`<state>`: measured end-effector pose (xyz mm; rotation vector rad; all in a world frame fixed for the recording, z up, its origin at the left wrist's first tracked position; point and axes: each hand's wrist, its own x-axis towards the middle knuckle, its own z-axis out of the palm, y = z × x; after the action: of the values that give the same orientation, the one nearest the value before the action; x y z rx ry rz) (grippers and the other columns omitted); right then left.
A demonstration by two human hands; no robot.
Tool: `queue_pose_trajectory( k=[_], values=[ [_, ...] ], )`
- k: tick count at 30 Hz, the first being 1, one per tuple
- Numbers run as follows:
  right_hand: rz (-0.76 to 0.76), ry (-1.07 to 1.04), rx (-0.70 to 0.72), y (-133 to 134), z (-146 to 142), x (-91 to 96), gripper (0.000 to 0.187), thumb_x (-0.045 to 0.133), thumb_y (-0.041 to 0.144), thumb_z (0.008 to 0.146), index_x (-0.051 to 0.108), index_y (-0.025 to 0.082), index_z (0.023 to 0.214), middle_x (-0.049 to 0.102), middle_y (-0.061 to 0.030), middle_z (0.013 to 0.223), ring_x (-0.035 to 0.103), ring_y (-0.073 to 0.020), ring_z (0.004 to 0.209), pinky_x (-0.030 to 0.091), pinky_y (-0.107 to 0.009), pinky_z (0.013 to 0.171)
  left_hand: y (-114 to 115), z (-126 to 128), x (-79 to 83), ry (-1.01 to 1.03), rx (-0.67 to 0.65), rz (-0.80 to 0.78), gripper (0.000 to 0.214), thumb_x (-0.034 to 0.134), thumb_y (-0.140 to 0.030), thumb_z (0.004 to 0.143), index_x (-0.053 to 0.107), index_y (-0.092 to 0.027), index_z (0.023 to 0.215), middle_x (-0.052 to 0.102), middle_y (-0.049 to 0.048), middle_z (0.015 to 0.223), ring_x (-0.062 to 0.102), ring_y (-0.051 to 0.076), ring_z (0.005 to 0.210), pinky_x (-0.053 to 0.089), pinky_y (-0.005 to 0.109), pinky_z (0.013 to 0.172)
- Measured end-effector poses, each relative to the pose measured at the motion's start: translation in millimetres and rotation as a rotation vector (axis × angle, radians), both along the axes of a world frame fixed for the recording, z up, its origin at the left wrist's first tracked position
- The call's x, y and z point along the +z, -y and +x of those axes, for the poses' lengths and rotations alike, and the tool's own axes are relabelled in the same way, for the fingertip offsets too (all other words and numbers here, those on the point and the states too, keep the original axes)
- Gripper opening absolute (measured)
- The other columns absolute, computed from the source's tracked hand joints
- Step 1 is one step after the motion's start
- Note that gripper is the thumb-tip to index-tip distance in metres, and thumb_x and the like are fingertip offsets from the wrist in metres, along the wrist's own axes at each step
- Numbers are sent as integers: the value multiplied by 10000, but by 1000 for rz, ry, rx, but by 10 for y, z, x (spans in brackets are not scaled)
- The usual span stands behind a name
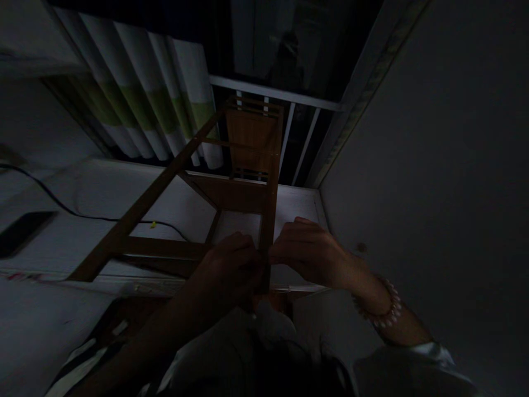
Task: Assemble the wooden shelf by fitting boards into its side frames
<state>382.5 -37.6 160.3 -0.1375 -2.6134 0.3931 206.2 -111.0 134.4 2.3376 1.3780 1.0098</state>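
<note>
The room is dim. A white surface (103, 193) runs from the left to a plain wall (433, 165) on the right, with a striped curtain (165, 105) and a barred window (297, 132) at the far side. A wooden rack (252, 138) lies tilted on the surface, and I can see the white surface through its open bays. My left hand (231, 267) and right hand (308, 248) meet at the near end of its right post, fingers curled against the wood. It is too dark for me to tell whether either hand actually clasps it. A bead bracelet (386, 314) sits on my right wrist. On the left, a black cable (78, 212) trails past a flat, dark object (20, 231).
</note>
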Motion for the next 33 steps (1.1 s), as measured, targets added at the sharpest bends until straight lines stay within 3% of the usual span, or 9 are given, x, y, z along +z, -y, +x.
queue_pose_trajectory(
  k=[8,13,17,22,26,30,33],
  values=[
    [212,210,-249,169,-45,147,184,420,240,857,543,177,735,523,23,570,435,-99,531,271,-251,557,-19,-13,-60,13,-45,67,67,514,-169,772,572,-148,746,527,17,774,490,111,710,387,244,650],
    [224,305,-391,283,-93,152,155,385,224,866,530,170,859,526,26,526,437,-100,449,197,-248,456,-28,25,-55,30,38,94,100,498,-158,780,566,-146,708,526,1,706,478,94,636,372,219,594],
    [139,370,-294,292,-51,232,151,412,229,859,524,161,935,587,-2,647,508,-111,550,267,-230,479,-9,34,-22,26,49,99,147,492,-115,760,535,-137,622,508,-15,637,463,79,582,353,209,564],
    [42,414,-81,220,81,366,263,367,164,878,470,186,1119,581,-44,955,527,-117,808,365,-221,663,-5,7,-24,35,13,72,195,456,-134,786,508,-136,598,493,-17,609,456,77,567,351,216,565],
    [39,412,-99,144,81,347,276,288,188,909,500,176,1086,574,-42,941,509,-121,817,372,-247,700,-7,-12,-57,9,3,49,164,462,-145,789,552,-142,651,517,-5,656,473,84,604,364,216,585],
    [115,346,-27,96,17,283,274,285,216,915,514,169,1058,575,-38,899,490,-119,825,371,-259,719,-2,-1,-67,37,16,75,141,468,-115,768,526,-134,641,506,-6,639,459,83,590,360,205,555],
    [148,342,-32,97,-18,274,288,278,212,913,556,137,932,577,-29,809,492,-107,742,378,-240,682,-1,24,-37,24,7,56,178,454,-111,766,511,-130,599,510,6,639,467,90,593,365,216,559]
  ],
)
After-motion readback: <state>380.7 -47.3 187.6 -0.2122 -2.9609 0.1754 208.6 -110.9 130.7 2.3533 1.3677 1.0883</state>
